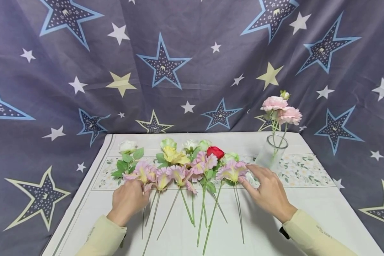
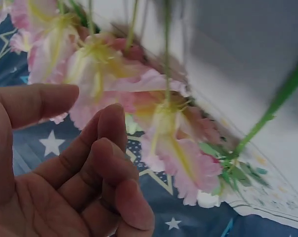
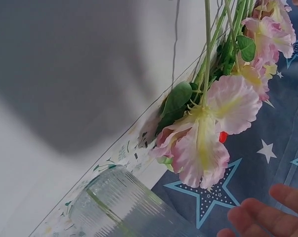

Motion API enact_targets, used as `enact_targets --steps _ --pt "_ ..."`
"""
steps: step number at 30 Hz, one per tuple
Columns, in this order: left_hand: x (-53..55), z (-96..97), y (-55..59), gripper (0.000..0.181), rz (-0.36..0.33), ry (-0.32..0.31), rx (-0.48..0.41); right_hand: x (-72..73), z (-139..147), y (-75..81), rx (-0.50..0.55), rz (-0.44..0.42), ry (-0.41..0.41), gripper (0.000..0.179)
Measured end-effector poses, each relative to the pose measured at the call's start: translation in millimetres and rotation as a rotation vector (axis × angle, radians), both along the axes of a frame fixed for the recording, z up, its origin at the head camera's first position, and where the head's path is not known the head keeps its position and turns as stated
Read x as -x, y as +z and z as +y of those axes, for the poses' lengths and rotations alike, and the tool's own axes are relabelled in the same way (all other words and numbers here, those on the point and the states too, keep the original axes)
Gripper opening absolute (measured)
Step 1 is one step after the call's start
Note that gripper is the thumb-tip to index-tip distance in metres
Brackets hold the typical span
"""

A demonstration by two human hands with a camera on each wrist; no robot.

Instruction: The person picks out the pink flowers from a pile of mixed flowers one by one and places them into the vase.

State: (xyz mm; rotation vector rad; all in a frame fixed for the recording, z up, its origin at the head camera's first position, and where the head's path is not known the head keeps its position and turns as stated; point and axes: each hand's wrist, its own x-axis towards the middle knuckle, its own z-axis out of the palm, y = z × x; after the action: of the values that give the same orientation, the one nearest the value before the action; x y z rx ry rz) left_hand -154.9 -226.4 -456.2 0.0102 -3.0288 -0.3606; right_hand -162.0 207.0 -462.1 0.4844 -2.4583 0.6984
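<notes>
Dark star-patterned fabric [image 1: 192, 32] hangs behind a white-covered table [image 1: 320, 202] bearing a floral strip [image 1: 302, 172].

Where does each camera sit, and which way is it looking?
Head: sits on the person's head, looking forward and down at flowers on a table, with starry cloth behind; left hand, right hand and both sleeves show.
Left wrist: on that wrist, looking past the left thumb and fingers at pink flowers.
Right wrist: on that wrist, looking at a pink flower and ribbed vase; right fingertips peek in at lower right.
Shared: head and right wrist both show the vase.
</notes>
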Motion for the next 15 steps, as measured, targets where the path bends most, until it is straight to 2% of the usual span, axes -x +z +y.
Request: enact_targets --steps 8,15 --pt "-3.9 -3.6 -8.4 0.043 -0.125 -0.005 0.086 -0.5 1 -1.0 0.01 -0.01 -0.002 0.049" --pt "-5.5 -4.6 -16.9 0.037 -0.151 -0.017 0.091 -0.4 2 1.2 0.017 -0.01 -0.004 0.051"
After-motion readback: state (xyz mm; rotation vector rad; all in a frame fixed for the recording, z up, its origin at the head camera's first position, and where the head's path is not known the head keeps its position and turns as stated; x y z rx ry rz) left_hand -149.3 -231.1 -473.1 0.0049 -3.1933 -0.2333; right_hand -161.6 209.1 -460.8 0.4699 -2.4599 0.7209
